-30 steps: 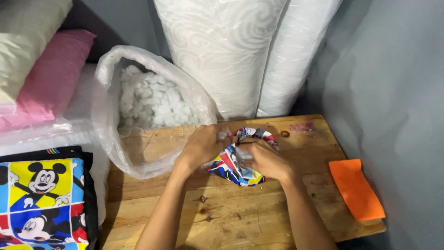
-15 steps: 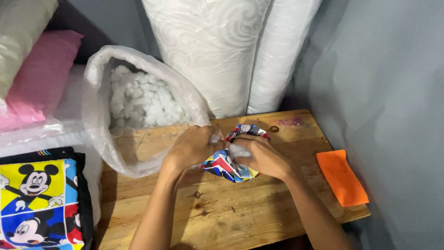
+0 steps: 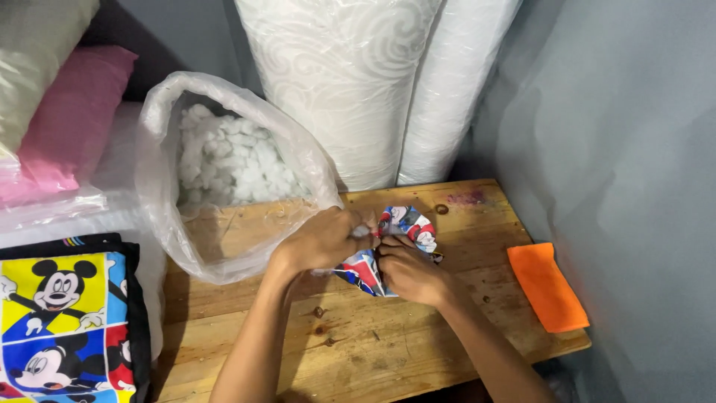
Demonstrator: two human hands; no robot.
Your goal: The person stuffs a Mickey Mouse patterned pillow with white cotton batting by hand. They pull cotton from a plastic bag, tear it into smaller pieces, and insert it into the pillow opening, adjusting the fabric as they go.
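While gripping cloth [image 3: 395, 242]: left hand [image 3: 324, 240] closed.

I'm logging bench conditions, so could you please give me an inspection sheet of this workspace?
Surface: wooden table, knotty and stained.
Job's things: printed fabric pouch at table centre; clear bag of white stuffing lying open beside it.
Clutter: orange cloth at right edge.
Hands: left hand and right hand both grip the pouch.
Cables: nothing seen.
Surroundings: wrapped white rolls, pink cushion, cartoon-print cushion, grey wall.
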